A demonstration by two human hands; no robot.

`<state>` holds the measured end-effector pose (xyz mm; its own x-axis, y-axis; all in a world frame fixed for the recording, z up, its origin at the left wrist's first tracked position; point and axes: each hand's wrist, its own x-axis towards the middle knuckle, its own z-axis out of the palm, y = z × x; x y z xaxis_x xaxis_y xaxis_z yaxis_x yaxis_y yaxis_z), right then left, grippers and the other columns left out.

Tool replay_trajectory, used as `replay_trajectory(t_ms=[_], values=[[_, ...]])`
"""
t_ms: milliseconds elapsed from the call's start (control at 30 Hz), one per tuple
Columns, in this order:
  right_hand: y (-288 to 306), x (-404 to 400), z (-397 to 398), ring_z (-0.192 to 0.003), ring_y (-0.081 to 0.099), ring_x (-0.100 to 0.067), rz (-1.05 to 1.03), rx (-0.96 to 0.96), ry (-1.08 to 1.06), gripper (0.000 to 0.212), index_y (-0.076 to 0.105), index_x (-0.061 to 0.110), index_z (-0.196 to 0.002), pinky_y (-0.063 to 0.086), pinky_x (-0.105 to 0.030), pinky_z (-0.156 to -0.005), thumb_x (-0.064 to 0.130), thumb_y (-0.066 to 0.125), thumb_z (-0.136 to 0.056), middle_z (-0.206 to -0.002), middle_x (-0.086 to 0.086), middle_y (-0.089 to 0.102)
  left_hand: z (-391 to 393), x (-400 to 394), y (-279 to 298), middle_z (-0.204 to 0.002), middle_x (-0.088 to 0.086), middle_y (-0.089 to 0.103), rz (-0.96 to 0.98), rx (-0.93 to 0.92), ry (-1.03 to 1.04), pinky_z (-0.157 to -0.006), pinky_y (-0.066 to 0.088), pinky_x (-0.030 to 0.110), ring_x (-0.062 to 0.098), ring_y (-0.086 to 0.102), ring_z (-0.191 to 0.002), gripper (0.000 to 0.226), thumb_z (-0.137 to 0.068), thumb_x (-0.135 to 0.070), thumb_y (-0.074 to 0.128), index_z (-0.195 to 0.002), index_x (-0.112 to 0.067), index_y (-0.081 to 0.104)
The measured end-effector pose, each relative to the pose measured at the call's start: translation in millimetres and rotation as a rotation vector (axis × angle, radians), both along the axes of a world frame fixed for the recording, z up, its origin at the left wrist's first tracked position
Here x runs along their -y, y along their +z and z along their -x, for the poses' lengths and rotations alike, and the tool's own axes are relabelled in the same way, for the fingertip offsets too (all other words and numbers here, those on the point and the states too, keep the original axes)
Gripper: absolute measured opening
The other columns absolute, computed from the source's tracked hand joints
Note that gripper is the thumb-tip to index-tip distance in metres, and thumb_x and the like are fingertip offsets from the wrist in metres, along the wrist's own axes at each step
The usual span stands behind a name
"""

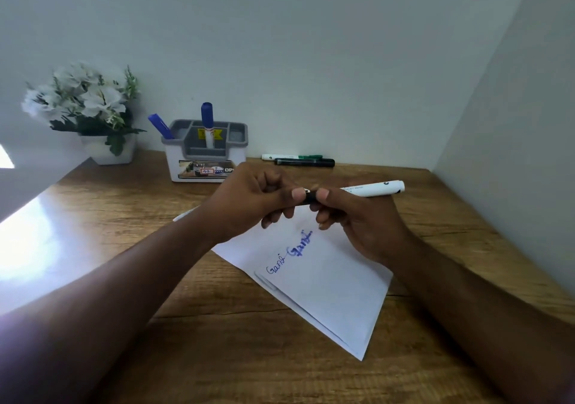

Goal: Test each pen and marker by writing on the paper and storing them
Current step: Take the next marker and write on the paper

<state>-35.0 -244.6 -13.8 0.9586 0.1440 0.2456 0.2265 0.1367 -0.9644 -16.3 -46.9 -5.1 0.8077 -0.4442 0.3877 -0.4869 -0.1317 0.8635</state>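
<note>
Both hands grip white marker (371, 188): left hand (249, 198) pinches black cap, right hand (357, 220) holds barrel; pull straight apart over paper (326, 279).

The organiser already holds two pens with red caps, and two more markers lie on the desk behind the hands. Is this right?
Not quite: the head view shows that the two pens in the organiser have blue caps, not red. The rest holds: two markers lie on the desk behind the hands.
</note>
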Motion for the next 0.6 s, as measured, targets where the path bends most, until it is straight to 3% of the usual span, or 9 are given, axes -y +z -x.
replay_trajectory(t_ms=[100, 167, 233, 300, 367, 467, 600], values=[[-2.0, -8.3, 3.3, -0.049, 0.062, -0.015, -0.041, -0.044, -0.019, 0.006, 0.069, -0.001, -0.074, 0.049, -0.023, -0.046, 0.004, 0.068, -0.078, -0.061, -0.010, 0.067, 4.3, 5.7, -2.9, -0.065, 0.005, 0.067, -0.156, 0.257, 0.118, -0.046, 0.048, 0.030, 0.016, 0.058, -0.051, 0.027, -0.084, -0.028, 0.066, -0.077, -0.003, 0.069], [2.5, -1.1, 1.8, -0.043, 0.057, -0.012, -0.163, -0.115, -0.058, 0.017, 0.066, 0.002, -0.069, 0.045, -0.019, -0.041, -0.002, 0.060, -0.085, -0.056, -0.008, 0.064, 3.2, -1.6, -4.4, -0.069, -0.003, 0.067, -0.196, 0.396, 0.231, -0.055, 0.052, 0.023, 0.007, 0.061, -0.060, 0.019, -0.084, -0.026, 0.065, -0.079, -0.009, 0.070], [11.4, 24.5, -4.0, -0.038, 0.048, -0.006, -0.404, -0.180, -0.154, 0.026, 0.057, 0.010, -0.064, 0.037, -0.015, -0.036, -0.001, 0.054, -0.088, -0.052, -0.002, 0.057, -5.7, -28.2, -4.2, -0.077, 0.003, 0.069, -0.054, 0.344, 0.401, -0.071, 0.057, 0.033, 0.007, 0.065, -0.070, 0.005, -0.084, -0.019, 0.064, -0.083, -0.020, 0.069], [14.0, 44.5, -10.7, -0.039, 0.046, -0.006, -0.468, -0.174, -0.271, 0.026, 0.056, 0.014, -0.064, 0.037, -0.015, -0.036, 0.004, 0.056, -0.088, -0.055, -0.001, 0.055, -8.6, -47.0, -5.1, -0.083, 0.011, 0.070, 0.150, 0.250, 0.449, -0.073, 0.058, 0.045, 0.020, 0.068, -0.076, 0.016, -0.086, -0.011, 0.064, -0.085, -0.027, 0.067], [7.1, 40.4, -12.3, -0.039, 0.051, -0.009, -0.377, -0.144, -0.261, 0.032, 0.061, 0.014, -0.059, 0.042, -0.018, -0.038, 0.002, 0.055, -0.089, -0.054, -0.003, 0.060, -4.5, -34.0, -9.8, -0.087, 0.006, 0.068, 0.052, 0.252, 0.374, -0.065, 0.058, 0.036, 0.018, 0.066, -0.076, 0.018, -0.089, -0.011, 0.059, -0.093, -0.027, 0.064], [-1.6, 20.5, -13.5, -0.041, 0.055, -0.014, -0.196, -0.130, -0.177, 0.030, 0.067, 0.009, -0.063, 0.046, -0.022, -0.041, 0.003, 0.055, -0.089, -0.055, -0.008, 0.065, 2.4, -1.5, -17.0, -0.094, 0.003, 0.067, -0.133, 0.267, 0.248, -0.070, 0.054, 0.026, 0.016, 0.063, -0.084, 0.021, -0.094, -0.018, 0.051, -0.111, -0.021, 0.063], [-7.0, 23.9, -12.7, -0.046, 0.053, -0.017, -0.100, -0.176, -0.104, 0.027, 0.074, 0.008, -0.069, 0.043, -0.024, -0.042, 0.005, 0.056, -0.089, -0.060, -0.011, 0.063, 2.9, 0.2, -20.8, -0.087, -0.002, 0.064, -0.272, 0.158, 0.199, -0.069, 0.044, 0.026, 0.003, 0.055, -0.077, 0.023, -0.094, -0.016, 0.045, -0.087, -0.014, 0.067]])
